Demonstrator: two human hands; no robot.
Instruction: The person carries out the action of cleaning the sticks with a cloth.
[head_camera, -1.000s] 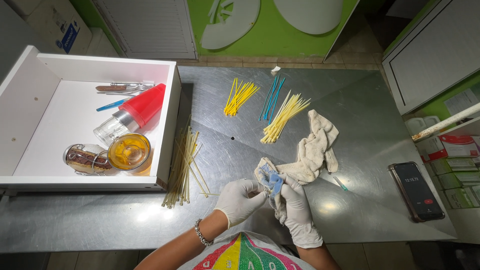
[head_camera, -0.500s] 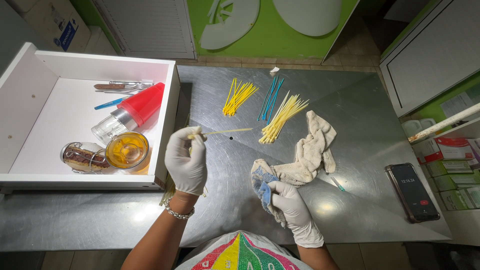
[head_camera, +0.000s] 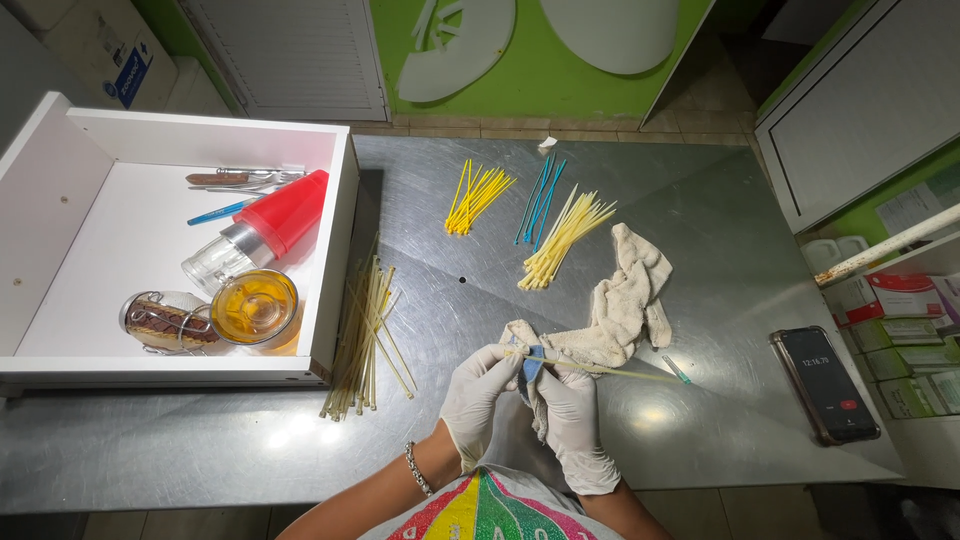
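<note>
- Since half a second ago the left hand (head_camera: 478, 392) has come back from near the tray (head_camera: 335, 240) to the cloth (head_camera: 620, 305), bringing a pale stick (head_camera: 620, 371) with it; the right hand (head_camera: 570, 415) has stayed at the cloth's near end.
- Head view, hands: both wear white gloves and are closed together over a blue-edged fold of the cloth. The left pinches the stick's near end; the right seems to press cloth around it — the fingertips are bunched too tightly to be sure.
- Head view, the stick: it juts out to the right from between the hands, low over the steel table (head_camera: 720, 250), with its far tip near a small teal piece (head_camera: 677, 369).
- Head view, surroundings: a loose bundle of pale sticks (head_camera: 365, 335) lies just beside the tray; yellow sticks (head_camera: 478, 195), teal sticks (head_camera: 540, 198) and cream sticks (head_camera: 565, 238) lie in separate heaps farther back; a phone (head_camera: 824, 383) sits well to the right.
- Risk, as I judge it: the stick looks thin and brittle, so a hard squeeze or a bend against the cloth could snap it — and a loose pinch could let it slip out onto the table.
</note>
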